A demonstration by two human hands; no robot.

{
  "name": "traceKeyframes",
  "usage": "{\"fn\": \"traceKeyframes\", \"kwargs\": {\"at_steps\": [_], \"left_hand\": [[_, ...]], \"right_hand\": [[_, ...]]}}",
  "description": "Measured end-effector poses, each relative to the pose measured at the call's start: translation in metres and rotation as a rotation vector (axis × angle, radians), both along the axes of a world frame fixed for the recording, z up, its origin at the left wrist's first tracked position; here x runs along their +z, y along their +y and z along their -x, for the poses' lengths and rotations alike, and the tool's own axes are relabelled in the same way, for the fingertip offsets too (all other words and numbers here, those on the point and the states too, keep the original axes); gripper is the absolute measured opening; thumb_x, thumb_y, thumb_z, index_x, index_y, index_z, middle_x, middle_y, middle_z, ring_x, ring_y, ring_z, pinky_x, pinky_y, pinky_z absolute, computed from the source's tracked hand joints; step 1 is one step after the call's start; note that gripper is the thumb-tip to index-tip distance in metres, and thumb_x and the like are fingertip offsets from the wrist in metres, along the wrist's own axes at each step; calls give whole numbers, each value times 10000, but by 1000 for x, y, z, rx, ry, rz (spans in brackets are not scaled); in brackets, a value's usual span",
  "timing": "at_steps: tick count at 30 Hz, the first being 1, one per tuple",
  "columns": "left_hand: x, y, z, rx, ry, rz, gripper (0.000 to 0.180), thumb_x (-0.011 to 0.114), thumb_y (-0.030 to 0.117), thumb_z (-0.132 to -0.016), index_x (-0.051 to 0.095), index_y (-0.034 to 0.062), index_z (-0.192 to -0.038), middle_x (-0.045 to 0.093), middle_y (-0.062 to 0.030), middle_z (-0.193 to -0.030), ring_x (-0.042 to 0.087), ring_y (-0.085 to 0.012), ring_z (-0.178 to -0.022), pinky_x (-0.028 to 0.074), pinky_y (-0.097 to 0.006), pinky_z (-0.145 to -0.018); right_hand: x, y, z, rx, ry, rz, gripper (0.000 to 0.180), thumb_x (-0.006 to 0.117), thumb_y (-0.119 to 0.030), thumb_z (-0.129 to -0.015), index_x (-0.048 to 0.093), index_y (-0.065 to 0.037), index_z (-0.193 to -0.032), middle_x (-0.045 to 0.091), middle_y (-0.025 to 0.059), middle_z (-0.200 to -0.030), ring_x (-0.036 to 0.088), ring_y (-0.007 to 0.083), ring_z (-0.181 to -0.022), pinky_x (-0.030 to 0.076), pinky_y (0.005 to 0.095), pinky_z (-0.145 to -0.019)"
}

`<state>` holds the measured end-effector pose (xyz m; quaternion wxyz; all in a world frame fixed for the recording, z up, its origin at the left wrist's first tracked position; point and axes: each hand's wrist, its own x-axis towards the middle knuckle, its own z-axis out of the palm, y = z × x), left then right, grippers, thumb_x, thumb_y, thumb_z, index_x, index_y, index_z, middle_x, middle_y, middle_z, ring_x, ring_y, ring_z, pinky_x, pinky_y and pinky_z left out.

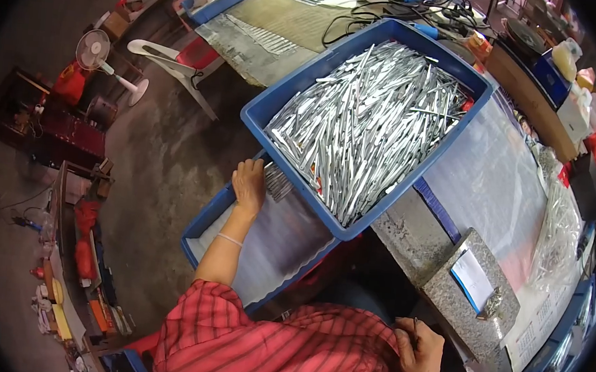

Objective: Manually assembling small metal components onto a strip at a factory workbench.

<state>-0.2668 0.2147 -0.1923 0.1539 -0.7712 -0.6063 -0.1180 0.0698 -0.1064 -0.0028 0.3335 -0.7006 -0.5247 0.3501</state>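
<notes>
A large blue plastic bin (pixel 257 122) is heaped with thin silvery metal strips (pixel 367 121). Partly beneath it, a second blue tray (pixel 198 230) has a pale, smooth bottom, and a small row of metal strips (pixel 279 183) lies at its far end. My left hand (pixel 248 185) reaches over that end, right beside the row. Its fingers are curled together, and what they hold is hidden. Close to my body at the lower right, my right hand (pixel 419 356) is closed, with a thin dark piece (pixel 415 327) showing between thumb and fingers.
A stone slab (pixel 438 290) with a notepad (pixel 472 279) lies on the table to the right, near plastic bags (pixel 556 230). Behind the bin are cables (pixel 358 21) and a worktable with more strips. A white chair (pixel 174 58) and a fan (pixel 93 51) stand left.
</notes>
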Motion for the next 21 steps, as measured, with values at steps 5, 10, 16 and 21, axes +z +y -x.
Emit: {"fn": "traceKeyframes", "kwargs": {"at_steps": [5,10,16,21], "left_hand": [[20,-21,1,-104,-218,-99,175,635,79,-812,636,73,-987,587,-97,-930,574,-300,-919,442,-417,-743],[76,-44,13,-144,-435,-96,177,610,14,-830,653,41,-1000,611,-136,-969,601,-331,-907,466,-417,-776],[194,-67,-48,-276,-576,-71,135,615,-10,-866,670,4,-988,639,-124,-969,645,-250,-869,508,-318,-761],[228,-47,-102,-550,-666,234,168,635,9,-839,661,-17,-1003,651,-145,-909,660,-235,-780,509,-300,-681]], "right_hand": [[0,5,0,26,1,21,138,646,-48,-832,670,3,-959,664,150,-798,665,279,-677,504,309,-616],[-7,6,-6,110,39,-14,151,656,-82,-848,666,-8,-980,666,161,-834,659,313,-677,509,331,-611],[-15,0,-8,204,19,-56,160,667,-104,-854,663,-11,-984,663,172,-847,661,337,-713,530,370,-634],[-13,-8,-10,221,17,-77,165,665,-96,-850,665,-9,-990,663,169,-848,660,343,-723,531,375,-632]]}}
